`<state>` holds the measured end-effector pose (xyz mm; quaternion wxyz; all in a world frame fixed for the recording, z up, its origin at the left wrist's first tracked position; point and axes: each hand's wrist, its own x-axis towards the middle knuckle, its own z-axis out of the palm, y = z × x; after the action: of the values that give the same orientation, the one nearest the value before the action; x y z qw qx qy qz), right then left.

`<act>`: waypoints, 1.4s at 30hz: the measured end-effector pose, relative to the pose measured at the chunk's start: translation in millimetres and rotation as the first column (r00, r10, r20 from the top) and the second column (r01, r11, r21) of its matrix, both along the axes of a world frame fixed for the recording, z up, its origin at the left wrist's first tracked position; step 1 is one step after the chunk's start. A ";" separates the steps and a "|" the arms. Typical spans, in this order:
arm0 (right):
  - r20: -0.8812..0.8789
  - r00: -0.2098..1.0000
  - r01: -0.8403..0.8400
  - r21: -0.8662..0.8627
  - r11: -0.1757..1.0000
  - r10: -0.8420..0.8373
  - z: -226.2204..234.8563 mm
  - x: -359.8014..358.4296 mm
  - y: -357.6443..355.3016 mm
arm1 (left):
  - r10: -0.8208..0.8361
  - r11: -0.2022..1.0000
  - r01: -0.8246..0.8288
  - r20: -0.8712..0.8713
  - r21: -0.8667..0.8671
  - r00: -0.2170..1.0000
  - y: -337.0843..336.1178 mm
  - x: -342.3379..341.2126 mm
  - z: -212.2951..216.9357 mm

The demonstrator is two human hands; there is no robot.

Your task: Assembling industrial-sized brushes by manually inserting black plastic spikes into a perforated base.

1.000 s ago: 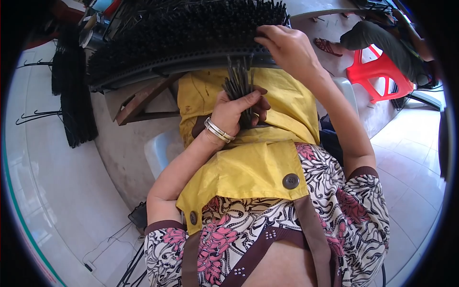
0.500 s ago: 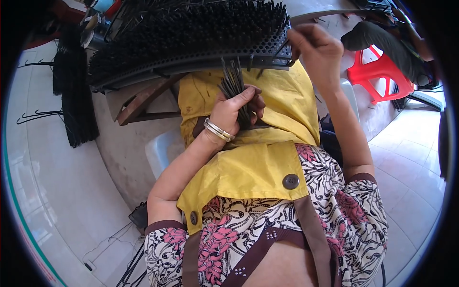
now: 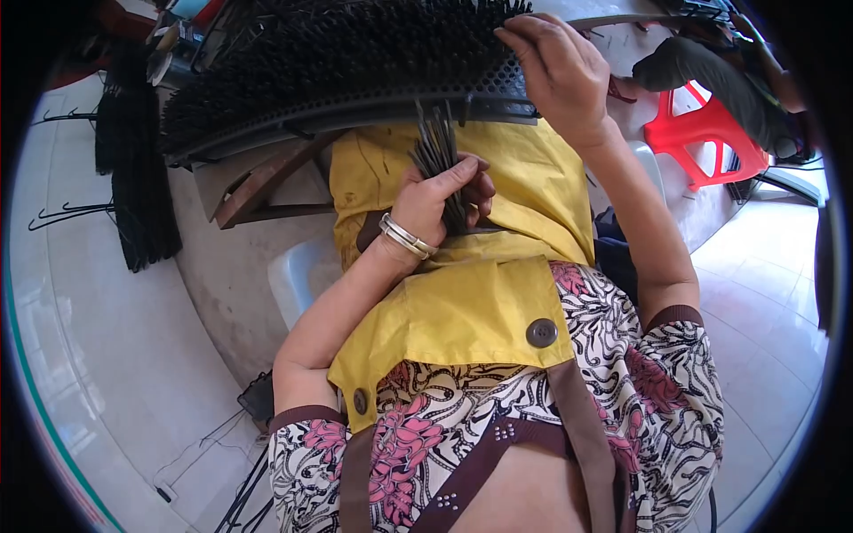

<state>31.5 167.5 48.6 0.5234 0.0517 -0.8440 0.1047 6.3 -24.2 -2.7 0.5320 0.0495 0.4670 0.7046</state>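
Note:
My left hand (image 3: 435,202) is closed around a bundle of thin dark rods (image 3: 434,142), held over my yellow-aproned lap with the tips pointing up. In front of me is a black perforated rack (image 3: 404,104), densely filled with short upright black rods (image 3: 329,67). At its right end, my right hand (image 3: 564,80) is raised, with thumb and forefinger pinched beside the outermost rods. Whatever lies between those fingertips blends into the black rods behind, so I cannot make it out.
Long black strands (image 3: 142,178) hang from hooks at the left. A red plastic stool (image 3: 702,133) stands at the right, close to a dark-sleeved arm (image 3: 702,67) of another person. A brown support bar (image 3: 262,182) is under the rack. Cables (image 3: 240,497) lie at lower left.
My right hand has moved up and left from the rack's right corner to the rods at that end. My left hand keeps the bundle in nearly the same place.

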 end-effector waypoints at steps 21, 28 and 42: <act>0.627 0.760 -0.134 -0.110 0.985 0.174 -0.3 -23.4 2.7 | -0.138 0.987 0.134 0.045 0.088 0.989 -3.3 -2.8 -7.6; 0.509 0.840 0.021 -0.375 0.927 0.187 -13.4 21.7 -18.1 | -0.140 0.988 0.138 0.011 0.075 0.990 -1.5 -2.4 -4.1; -0.039 0.933 -0.079 -0.992 0.097 0.357 -12.5 62.0 8.1 | -0.143 0.989 0.144 -0.026 0.042 0.989 28.8 -7.6 17.9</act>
<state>93.5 175.6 36.0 0.3125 -0.1910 -0.5978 0.7131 -1.3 4.7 15.2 0.5748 0.1026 0.4528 0.6738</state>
